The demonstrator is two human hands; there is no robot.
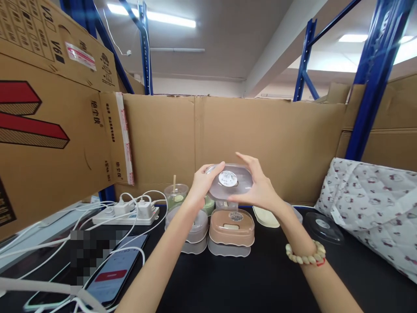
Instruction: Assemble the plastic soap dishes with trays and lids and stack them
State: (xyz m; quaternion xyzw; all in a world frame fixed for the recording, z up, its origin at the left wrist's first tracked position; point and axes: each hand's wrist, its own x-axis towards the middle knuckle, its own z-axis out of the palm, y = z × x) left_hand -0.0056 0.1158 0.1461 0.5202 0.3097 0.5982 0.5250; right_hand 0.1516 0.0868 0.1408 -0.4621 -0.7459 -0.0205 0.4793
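The translucent lid (239, 182) with a round white label is in mid-air above the brown-topped box (232, 228) on the black table (208, 287), and the left hand (202, 182) pinches its left end, thumb along the upper edge. The right hand (260, 184) is spread wide in a C around the right end, thumb by the lower edge and forefinger raised above it. Both forearms reach forward and inward, the right wearing a beaded bracelet (305, 254).

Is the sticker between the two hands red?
No, the sticker between the left hand and right hand is white with dark marks.
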